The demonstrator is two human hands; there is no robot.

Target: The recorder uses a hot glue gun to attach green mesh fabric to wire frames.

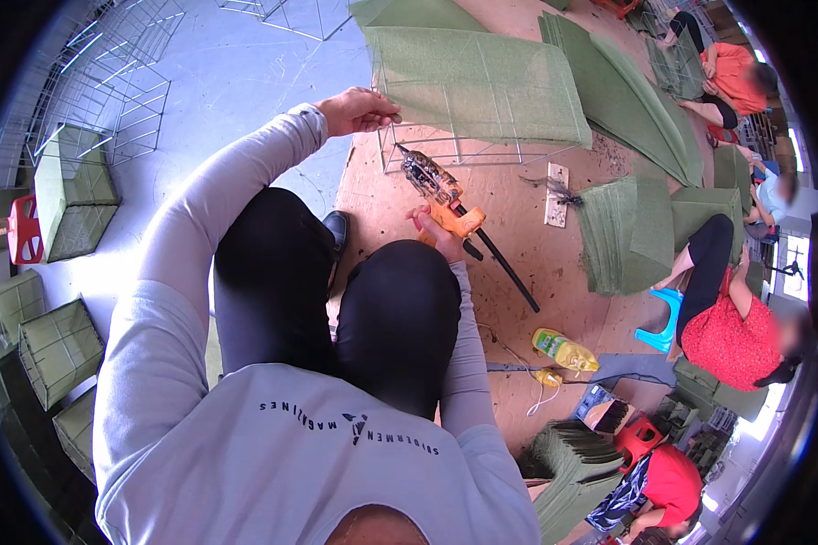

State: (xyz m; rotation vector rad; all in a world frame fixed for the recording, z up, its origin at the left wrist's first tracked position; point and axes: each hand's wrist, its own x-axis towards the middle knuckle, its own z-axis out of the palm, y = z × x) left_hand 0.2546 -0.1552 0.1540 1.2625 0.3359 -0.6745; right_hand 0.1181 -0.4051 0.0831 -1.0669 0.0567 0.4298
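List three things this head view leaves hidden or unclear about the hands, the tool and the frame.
- Right hand: its grip on the orange glue gun is hidden by the gun body.
- Left hand: fingertips hidden behind the green felt.
- Wire frame: mostly covered by felt.

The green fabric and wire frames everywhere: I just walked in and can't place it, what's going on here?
A seated person's left hand holds the edge of a green fabric sheet draped over a wire frame on a plywood board. Their right hand holds an orange glue gun, its nozzle pointing toward the frame. Fabric-covered frames sit on the left, and other people sit among green fabric stacks on the right.
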